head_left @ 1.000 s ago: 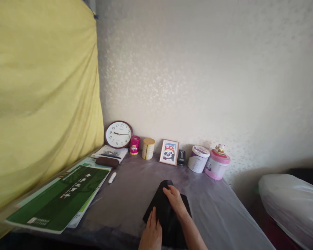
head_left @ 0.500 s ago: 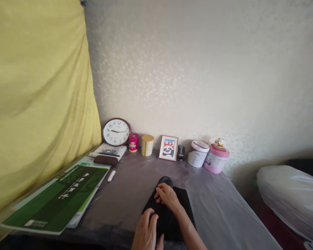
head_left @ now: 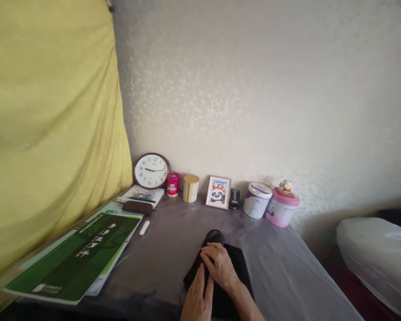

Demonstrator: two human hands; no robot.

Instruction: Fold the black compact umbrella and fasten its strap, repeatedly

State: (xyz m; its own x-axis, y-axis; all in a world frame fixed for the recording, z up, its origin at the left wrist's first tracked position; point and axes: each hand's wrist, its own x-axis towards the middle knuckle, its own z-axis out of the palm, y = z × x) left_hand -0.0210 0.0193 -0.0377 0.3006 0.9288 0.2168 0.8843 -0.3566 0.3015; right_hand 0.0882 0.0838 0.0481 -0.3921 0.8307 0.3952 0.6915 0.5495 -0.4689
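Note:
Black, soft-looking cloth (head_left: 238, 261) lies on the table in front of me, with a rounded, bunched or rolled part (head_left: 215, 236) at its far end. Its exact kind I cannot make out. My left hand (head_left: 198, 294) rests on the near left of the cloth, fingers stretched forward and lying flat. Over the middle, just short of the rounded part, my right hand (head_left: 223, 269) lies palm down with its fingers pointing left. Its thumb side comes close to the left fingertips. Part of the cloth is hidden under both hands.
Green booklets (head_left: 76, 258), a brown case (head_left: 137, 207) and a white stick-like object (head_left: 145, 228) lie at left. Along the wall stand a clock (head_left: 152, 170), a pink tin (head_left: 173, 184), a yellow-lidded can (head_left: 190, 188), a panda picture (head_left: 218, 192) and two tubs (head_left: 257, 200).
My left hand has moved forward and flattened onto the cloth. My right hand has lowered and settled on it, closer to the left. The view has shifted slightly.

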